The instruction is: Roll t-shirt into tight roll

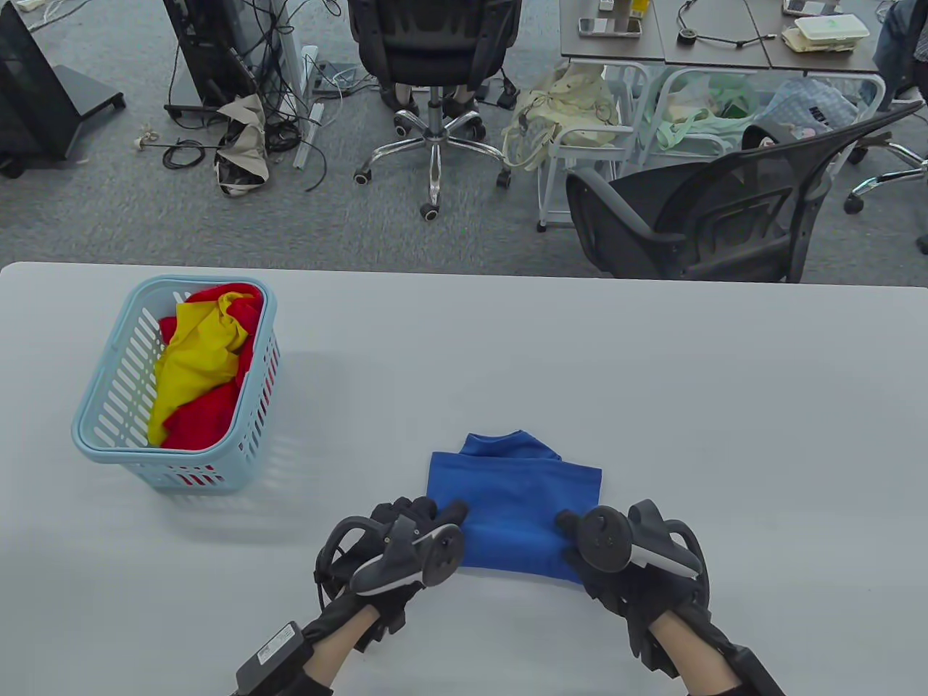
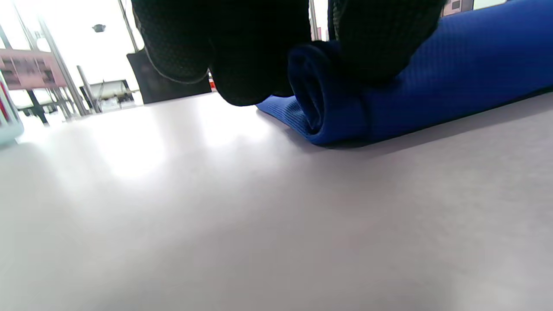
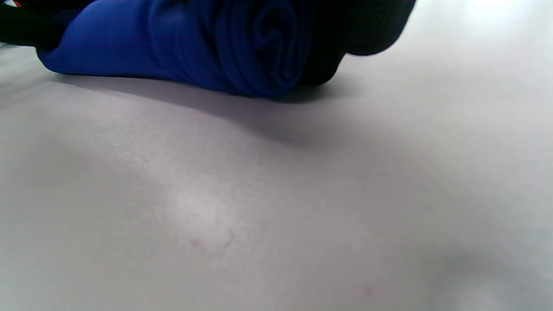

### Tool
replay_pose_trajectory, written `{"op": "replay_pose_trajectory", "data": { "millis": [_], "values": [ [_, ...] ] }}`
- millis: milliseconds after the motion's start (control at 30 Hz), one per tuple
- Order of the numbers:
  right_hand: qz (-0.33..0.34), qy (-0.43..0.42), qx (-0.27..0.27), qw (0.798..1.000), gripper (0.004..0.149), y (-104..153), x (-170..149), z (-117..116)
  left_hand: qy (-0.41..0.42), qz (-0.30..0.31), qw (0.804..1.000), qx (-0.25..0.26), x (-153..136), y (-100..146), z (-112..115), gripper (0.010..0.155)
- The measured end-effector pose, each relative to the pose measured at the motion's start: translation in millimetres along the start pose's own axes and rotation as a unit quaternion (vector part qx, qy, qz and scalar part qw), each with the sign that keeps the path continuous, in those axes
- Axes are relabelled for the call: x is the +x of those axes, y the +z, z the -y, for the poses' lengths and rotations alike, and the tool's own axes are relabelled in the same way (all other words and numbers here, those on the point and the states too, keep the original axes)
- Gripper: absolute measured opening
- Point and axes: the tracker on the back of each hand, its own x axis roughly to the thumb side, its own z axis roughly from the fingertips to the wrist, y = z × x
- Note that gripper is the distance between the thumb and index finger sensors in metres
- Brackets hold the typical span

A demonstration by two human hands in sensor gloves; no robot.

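t-shirt [image 1: 518, 500] half rolled — left hand [image 1: 406, 540] and right hand [image 1: 616, 547] curled over roll ends.

Trackers strapped to the left hand [image 1: 406, 551] and right hand [image 1: 623, 554] cover most of the fingers in the table view, so the grip on the blue t-shirt [image 1: 516, 507] cannot be read there. The shirt's near edge lies hidden beneath both hands. In the left wrist view the gloved fingers [image 2: 242, 52] are cut off by the top edge; in the right wrist view the roll [image 3: 207, 47] runs out past the top edge. Items on the desks [image 1: 725, 47] at upper right are too small to identify.
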Motion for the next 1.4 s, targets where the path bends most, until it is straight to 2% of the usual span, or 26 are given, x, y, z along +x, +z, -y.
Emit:
{"op": "replay_pose_trajectory", "data": {
  "millis": [100,133,300,367,433,500,600,667,733,800,867,967,1033,1100,1167,1267,1333,1400],
  "values": [
    [0.003,-0.016,0.003,1.000,0.058,-1,-2,0,0.020,0.029,0.999,0.016,12,8,-7,0.060],
    [0.004,-0.019,0.003,1.000,0.058,-1,-3,1,0.030,0.064,0.997,0.010,17,8,-7,0.060],
    [-0.011,-0.027,-0.004,1.000,0.060,0,-4,4,-0.080,0.080,0.994,0.005,28,1,7,0.066],
    [-0.047,0.020,-0.037,0.998,0.062,6,1,9,-0.089,0.081,0.993,0.017,27,-4,7,0.065],
    [-0.073,0.104,-0.085,0.988,0.061,15,10,16,-0.073,0.077,0.994,0.011,26,-6,7,0.063],
    [-0.056,0.151,-0.116,0.980,0.057,23,21,20,-0.050,0.077,0.996,0.005,24,-7,7,0.062],
    [0.007,0.128,-0.066,0.990,0.060,18,30,7,-0.015,0.075,0.997,0.005,18,-9,6,0.057],
    [-0.008,0.169,-0.042,0.985,0.072,10,34,-6,0.026,0.077,0.997,0.004,11,-10,4,0.053],
    [-0.018,0.217,-0.059,0.974,0.071,4,35,-8,0.101,0.085,0.991,-0.015,0,-12,4,0.052],
    [-0.004,0.172,-0.057,0.984,0.064,2,31,-3,0.213,0.080,0.973,-0.047,-13,-12,7,0.051],
    [0.019,0.115,-0.041,0.992,0.059,1,26,1,0.242,0.082,0.965,-0.051,-16,-8,6,0.052],
    [0.042,0.052,-0.020,0.998,0.057,2,20,4,0.176,0.102,0.978,-0.049,-5,-1,5,0.060],
    [0.058,-0.002,-0.003,0.998,0.056,2,15,4,0.074,0.105,0.991,-0.034,7,2,5,0.064],
    [0.064,-0.026,0.005,0.998,0.055,2,12,3,-0.023,0.100,0.995,-0.004,17,3,5,0.062],
    [0.056,-0.024,0.002,0.998,0.055,2,12,3,-0.055,0.101,0.993,0.006,23,2,3,0.059],
    [0.022,0.020,-0.028,0.999,0.059,7,15,5,0.003,0.110,0.994,-0.006,19,0,2,0.057],
    [0.012,0.066,-0.054,0.996,0.059,10,20,7,0.081,0.125,0.988,-0.029,12,-3,0,0.056],
    [0.021,0.088,-0.066,0.994,0.057,14,27,9,0.178,0.119,0.974,-0.070,4,-7,3,0.056]
  ]
}}
